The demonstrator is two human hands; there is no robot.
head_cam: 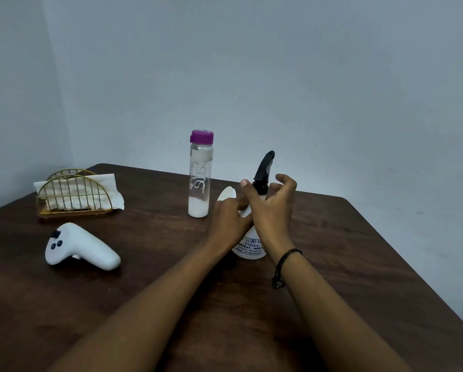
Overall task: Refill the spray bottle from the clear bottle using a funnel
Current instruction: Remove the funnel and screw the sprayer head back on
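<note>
White plastic, the spray bottle (249,244) stands on the desk (332,251) nearest the person, blue print on its belly, black trigger head (263,170) still fitted. It probably handles light and slightly squashy. The left hand (226,220) steadies its shoulder; the right hand (272,205) curls loosely about the collar, the natural grip for unscrewing. Behind lies the white funnel (226,194). Farther back, the clear bottle (200,175), purple-capped, looks rigid and bottom-heavy.
</note>
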